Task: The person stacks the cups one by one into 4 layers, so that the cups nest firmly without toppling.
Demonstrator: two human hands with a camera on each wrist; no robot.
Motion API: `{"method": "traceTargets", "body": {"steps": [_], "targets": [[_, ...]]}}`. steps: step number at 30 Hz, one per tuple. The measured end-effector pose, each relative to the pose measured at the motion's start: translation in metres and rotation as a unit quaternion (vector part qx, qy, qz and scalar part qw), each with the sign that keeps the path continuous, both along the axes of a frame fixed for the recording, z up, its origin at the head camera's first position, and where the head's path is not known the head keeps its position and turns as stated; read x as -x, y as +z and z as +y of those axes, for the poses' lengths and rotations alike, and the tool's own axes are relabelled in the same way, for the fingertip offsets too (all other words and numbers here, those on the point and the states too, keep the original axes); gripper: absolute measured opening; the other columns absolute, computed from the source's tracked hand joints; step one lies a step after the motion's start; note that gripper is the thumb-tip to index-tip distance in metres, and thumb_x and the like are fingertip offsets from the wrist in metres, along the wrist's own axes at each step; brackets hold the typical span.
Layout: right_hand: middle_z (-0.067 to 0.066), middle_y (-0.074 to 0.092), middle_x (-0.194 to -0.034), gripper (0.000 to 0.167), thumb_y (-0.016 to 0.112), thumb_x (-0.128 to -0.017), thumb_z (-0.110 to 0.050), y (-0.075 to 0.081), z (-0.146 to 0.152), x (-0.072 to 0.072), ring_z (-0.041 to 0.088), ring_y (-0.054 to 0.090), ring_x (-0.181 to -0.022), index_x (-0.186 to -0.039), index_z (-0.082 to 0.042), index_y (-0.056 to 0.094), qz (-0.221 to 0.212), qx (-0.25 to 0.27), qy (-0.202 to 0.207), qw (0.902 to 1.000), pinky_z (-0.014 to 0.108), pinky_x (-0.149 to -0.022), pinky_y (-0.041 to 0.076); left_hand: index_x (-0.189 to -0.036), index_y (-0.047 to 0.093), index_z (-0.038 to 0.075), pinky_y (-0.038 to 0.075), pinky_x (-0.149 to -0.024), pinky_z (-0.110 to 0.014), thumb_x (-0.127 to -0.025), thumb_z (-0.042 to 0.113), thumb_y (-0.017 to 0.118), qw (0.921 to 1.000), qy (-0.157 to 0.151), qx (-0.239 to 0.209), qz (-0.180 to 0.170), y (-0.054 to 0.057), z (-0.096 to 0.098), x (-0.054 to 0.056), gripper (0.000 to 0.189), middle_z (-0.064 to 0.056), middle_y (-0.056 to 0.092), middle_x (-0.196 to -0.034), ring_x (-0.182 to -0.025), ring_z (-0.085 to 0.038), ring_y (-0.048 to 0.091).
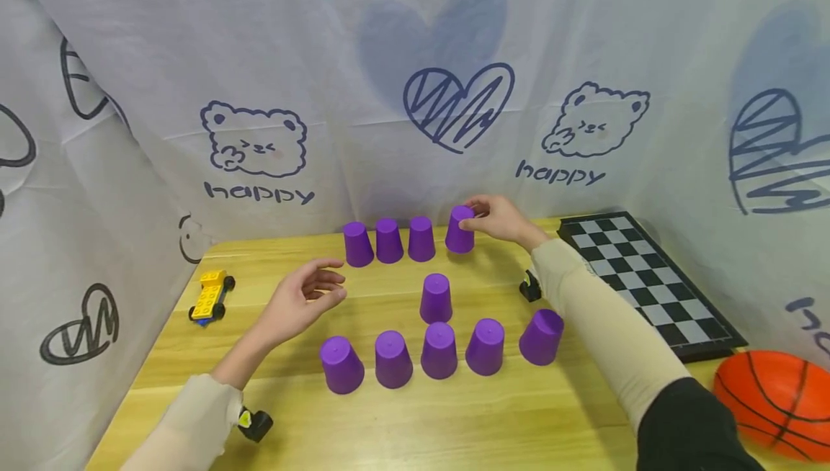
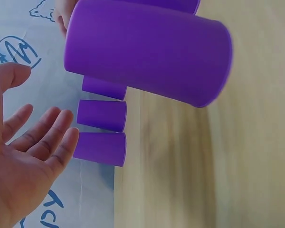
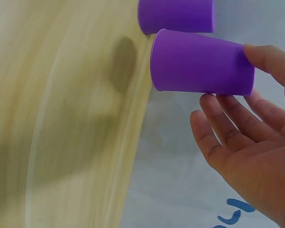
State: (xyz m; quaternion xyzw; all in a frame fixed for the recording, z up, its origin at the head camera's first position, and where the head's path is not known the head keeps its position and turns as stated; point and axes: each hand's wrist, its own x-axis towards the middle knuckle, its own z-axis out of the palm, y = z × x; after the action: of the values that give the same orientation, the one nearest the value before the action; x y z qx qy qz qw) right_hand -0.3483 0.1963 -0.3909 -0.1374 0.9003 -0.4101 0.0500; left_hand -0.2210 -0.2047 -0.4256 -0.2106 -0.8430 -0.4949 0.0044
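Note:
My right hand (image 1: 498, 217) pinches a purple cup (image 3: 202, 64) between thumb and fingers near its narrow base. The cup is upside down at the right end of the back row, where three more purple cups (image 1: 389, 242) stand inverted. My left hand (image 1: 303, 304) hovers over the left part of the table, fingers loosely bent, holding nothing. A single purple cup (image 1: 436, 298) stands in the middle, behind a front row of several inverted purple cups (image 1: 439, 351). In the left wrist view, a large purple cup (image 2: 147, 52) stands close to the camera, beyond the left palm.
A yellow toy car (image 1: 210, 297) sits at the left of the wooden table (image 1: 389, 428). On the right lie a black-and-white checkered board (image 1: 648, 280) and an orange basketball-patterned item (image 1: 774, 402). A printed white curtain (image 1: 363, 46) hangs right behind the back row.

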Motion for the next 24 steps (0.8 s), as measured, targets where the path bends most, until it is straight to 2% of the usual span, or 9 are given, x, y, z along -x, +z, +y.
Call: {"method": "traceTargets", "body": {"steps": [7, 15, 17, 22, 24], "targets": [[0.028, 0.067, -0.136, 0.05, 0.076, -0.096, -0.019, -0.008, -0.002, 0.006, 0.042, 0.064, -0.127, -0.138, 0.005, 0.061, -0.007, -0.001, -0.01, 0.9999, 0.051, -0.109, 0.055, -0.144, 0.057, 0.01, 0.059, -0.095, -0.028, -0.101, 0.015, 0.071, 0.9999, -0.008, 0.004, 0.014, -0.01, -0.009, -0.019, 0.046, -0.015, 0.074, -0.125, -0.112, -0.027, 0.072], [0.03, 0.065, -0.137, 0.052, 0.076, -0.095, -0.018, -0.016, -0.005, 0.008, 0.043, 0.063, -0.129, -0.138, 0.006, 0.06, -0.013, 0.003, -0.011, 0.9999, 0.052, -0.11, 0.054, -0.143, 0.058, 0.008, 0.06, -0.095, -0.026, -0.101, 0.01, 0.07, 0.9993, -0.028, -0.019, 0.016, -0.014, -0.018, -0.038, 0.044, -0.017, 0.074, -0.124, -0.108, -0.013, 0.072], [0.03, 0.065, -0.137, 0.053, 0.076, -0.095, -0.019, -0.017, -0.006, 0.008, 0.043, 0.063, -0.129, -0.139, 0.006, 0.06, -0.014, -0.001, -0.009, 0.9999, 0.052, -0.11, 0.054, -0.143, 0.058, 0.007, 0.06, -0.096, -0.026, -0.101, 0.009, 0.07, 0.9989, -0.035, -0.028, 0.012, -0.015, -0.019, -0.043, 0.044, -0.017, 0.073, -0.124, -0.109, -0.014, 0.073], [0.029, 0.066, -0.137, 0.053, 0.077, -0.095, -0.019, -0.02, -0.007, 0.011, 0.043, 0.063, -0.128, -0.139, 0.006, 0.06, -0.013, -0.009, -0.008, 0.9998, 0.05, -0.109, 0.055, -0.145, 0.057, 0.008, 0.06, -0.098, -0.028, -0.1, 0.009, 0.07, 0.9978, -0.053, -0.039, -0.002, -0.019, -0.021, -0.055, 0.047, -0.018, 0.072, -0.128, -0.114, -0.026, 0.073], [0.03, 0.066, -0.137, 0.053, 0.076, -0.095, -0.018, -0.022, -0.008, 0.012, 0.043, 0.063, -0.128, -0.139, 0.006, 0.06, -0.012, -0.008, -0.008, 0.9999, 0.05, -0.109, 0.055, -0.146, 0.056, 0.009, 0.06, -0.099, -0.029, -0.1, 0.009, 0.071, 0.9972, -0.061, -0.042, -0.008, -0.021, -0.02, -0.058, 0.049, -0.02, 0.071, -0.13, -0.117, -0.028, 0.072]]}}
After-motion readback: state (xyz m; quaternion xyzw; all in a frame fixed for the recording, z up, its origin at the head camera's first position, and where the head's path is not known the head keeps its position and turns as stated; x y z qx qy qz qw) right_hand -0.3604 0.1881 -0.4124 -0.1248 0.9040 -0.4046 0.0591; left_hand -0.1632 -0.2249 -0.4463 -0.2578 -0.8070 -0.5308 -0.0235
